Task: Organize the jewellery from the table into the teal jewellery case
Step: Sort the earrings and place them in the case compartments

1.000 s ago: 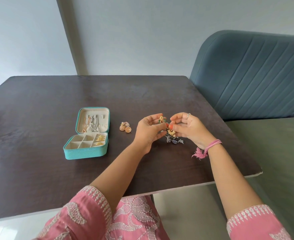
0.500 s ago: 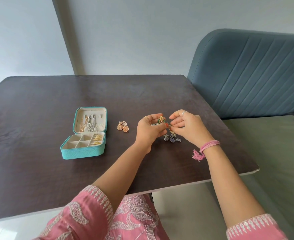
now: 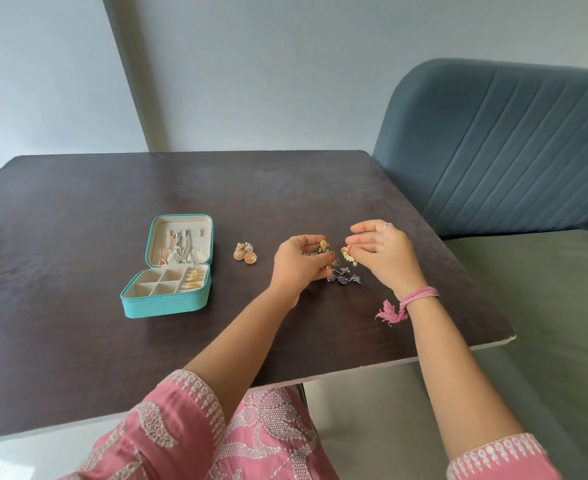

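A dark tabletop (image 3: 77, 341) fills most of the room before me, with a blue padded bench (image 3: 510, 150) along its far right side. The teal jewellery case (image 3: 167, 299) sits open at the left, chains hanging in its lid, gold pieces in its right compartments. The left hand (image 3: 297, 261) curls its fingers (image 3: 315, 242) round a gold and green earring (image 3: 322, 245). The right hand (image 3: 386, 251) pinches a small gold earring (image 3: 348, 255), other fingers loosely spread. Below them lie purple earrings (image 3: 342, 277); a gold jhumka pair (image 3: 245, 254) rests nearer the case.
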### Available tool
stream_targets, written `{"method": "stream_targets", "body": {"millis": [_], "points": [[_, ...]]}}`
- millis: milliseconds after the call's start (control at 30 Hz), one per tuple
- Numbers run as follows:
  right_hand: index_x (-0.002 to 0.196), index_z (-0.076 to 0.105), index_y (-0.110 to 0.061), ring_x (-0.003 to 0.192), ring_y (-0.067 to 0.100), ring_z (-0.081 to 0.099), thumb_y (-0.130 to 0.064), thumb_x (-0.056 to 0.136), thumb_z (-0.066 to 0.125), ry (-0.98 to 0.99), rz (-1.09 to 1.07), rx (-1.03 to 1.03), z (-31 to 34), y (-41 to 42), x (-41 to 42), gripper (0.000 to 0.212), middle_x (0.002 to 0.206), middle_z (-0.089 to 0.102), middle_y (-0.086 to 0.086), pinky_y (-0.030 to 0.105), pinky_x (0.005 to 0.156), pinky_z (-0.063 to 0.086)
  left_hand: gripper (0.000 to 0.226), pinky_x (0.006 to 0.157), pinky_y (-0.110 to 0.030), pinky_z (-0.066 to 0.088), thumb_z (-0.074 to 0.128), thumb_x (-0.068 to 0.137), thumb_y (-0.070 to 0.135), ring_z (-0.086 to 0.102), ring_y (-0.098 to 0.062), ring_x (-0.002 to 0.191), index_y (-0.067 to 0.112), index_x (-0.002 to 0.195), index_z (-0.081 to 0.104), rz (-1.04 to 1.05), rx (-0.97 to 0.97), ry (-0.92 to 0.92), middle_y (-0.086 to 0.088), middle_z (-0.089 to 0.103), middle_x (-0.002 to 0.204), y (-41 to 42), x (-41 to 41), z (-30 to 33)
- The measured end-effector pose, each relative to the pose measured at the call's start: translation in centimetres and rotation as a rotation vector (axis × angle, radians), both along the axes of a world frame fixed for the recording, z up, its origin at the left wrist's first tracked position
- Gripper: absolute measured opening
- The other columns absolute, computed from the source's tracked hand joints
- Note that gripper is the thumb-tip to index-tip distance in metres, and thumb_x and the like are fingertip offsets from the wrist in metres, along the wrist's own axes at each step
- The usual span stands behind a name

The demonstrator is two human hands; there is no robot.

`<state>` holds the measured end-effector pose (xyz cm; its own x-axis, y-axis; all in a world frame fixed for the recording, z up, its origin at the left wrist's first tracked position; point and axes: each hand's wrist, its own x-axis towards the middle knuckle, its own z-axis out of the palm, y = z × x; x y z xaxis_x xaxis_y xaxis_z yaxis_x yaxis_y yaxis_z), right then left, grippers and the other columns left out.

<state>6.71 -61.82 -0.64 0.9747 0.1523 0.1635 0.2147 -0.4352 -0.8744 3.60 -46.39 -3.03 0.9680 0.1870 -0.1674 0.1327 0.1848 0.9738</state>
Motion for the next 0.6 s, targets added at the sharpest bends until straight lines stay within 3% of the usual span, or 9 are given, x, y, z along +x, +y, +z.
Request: {"method": "stream_targets", "body": {"millis": [233, 400, 600], "points": [[0.099, 0.063, -0.02, 0.082, 0.011, 0.07, -0.004, 0.078, 0.072, -0.014, -0.039, 0.114, -0.2, 0.1, -0.6, 0.028, 0.092, 0.073, -0.001, 0.038, 0.083, 0.057, 0.034, 0.068, -0.025, 0.059, 0.069, 0.082, 0.0, 0.066, -0.015, 0.081, 0.015, 0.112, 0.062, -0.009, 0.064, -0.028, -0.006, 0.061, 0.111, 0.1, -0.2, 0.3], [0.104, 0.058, -0.024, 0.083, 0.011, 0.07, -0.008, 0.077, 0.074, -0.144, -0.087, 0.16, 0.1, 0.8, -0.8, 0.035, 0.092, 0.07, -0.002, 0.037, 0.078, 0.058, 0.036, 0.064, -0.022, 0.056, 0.071, 0.08, -0.001, 0.068, -0.022, 0.093, 0.013, 0.112, 0.061, -0.001, -0.105, -0.081, -0.01, 0.063, 0.112, 0.0, -0.6, 1.1], [0.109, 0.056, -0.02, 0.086, 0.004, 0.067, 0.001, 0.08, 0.07, -0.393, -0.036, 0.133, 0.2, 1.9, -1.8, 0.038, 0.095, 0.066, 0.005, 0.015, 0.078, 0.054, 0.038, 0.063, -0.022, 0.055, 0.073, 0.079, -0.003, 0.067, -0.013, 0.082, 0.008, 0.113, 0.061, 0.05, -0.319, -0.121, -0.007, 0.067, 0.102, -0.4, -0.8, 2.4]]}}
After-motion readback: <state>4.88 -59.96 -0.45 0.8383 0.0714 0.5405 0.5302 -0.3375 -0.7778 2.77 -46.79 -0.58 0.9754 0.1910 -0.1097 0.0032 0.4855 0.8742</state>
